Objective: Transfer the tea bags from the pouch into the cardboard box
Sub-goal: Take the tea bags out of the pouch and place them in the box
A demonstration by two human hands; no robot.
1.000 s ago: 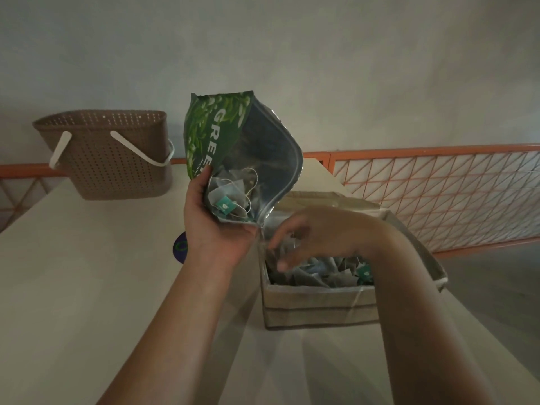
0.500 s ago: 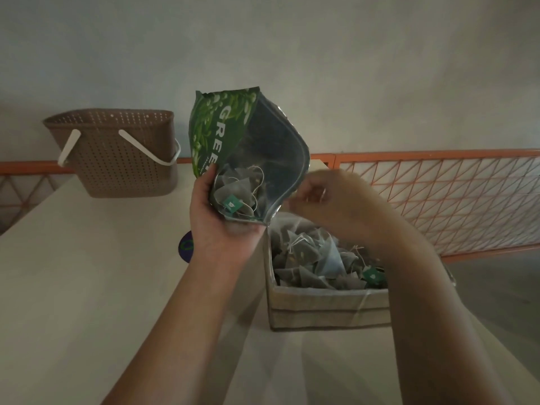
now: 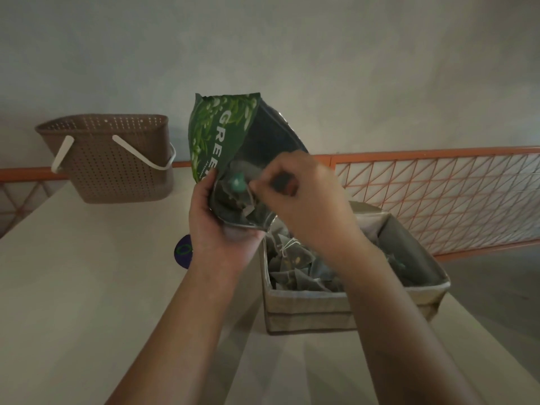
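Observation:
My left hand (image 3: 216, 229) grips a green tea pouch (image 3: 222, 133) by its lower edge and holds it tilted, its open mouth towards me. Several tea bags (image 3: 233, 197) lie inside the mouth, one with a green tag. My right hand (image 3: 306, 206) is at the mouth with its fingers curled, thumb and forefinger pinching a tea bag there. Below it, the open cardboard box (image 3: 309, 311) stands on the table and holds several tea bags (image 3: 295, 273), partly hidden by my right forearm.
A brown perforated basket (image 3: 111, 159) with white handles stands at the table's far left. A purple disc (image 3: 182, 251) lies on the pale table (image 3: 87, 287) behind my left wrist. An orange mesh railing (image 3: 438, 194) runs along the right, beyond the table edge.
My right hand rose from the box, where it was among the tea bags, and moved left into the pouch mouth. My left hand kept holding the pouch.

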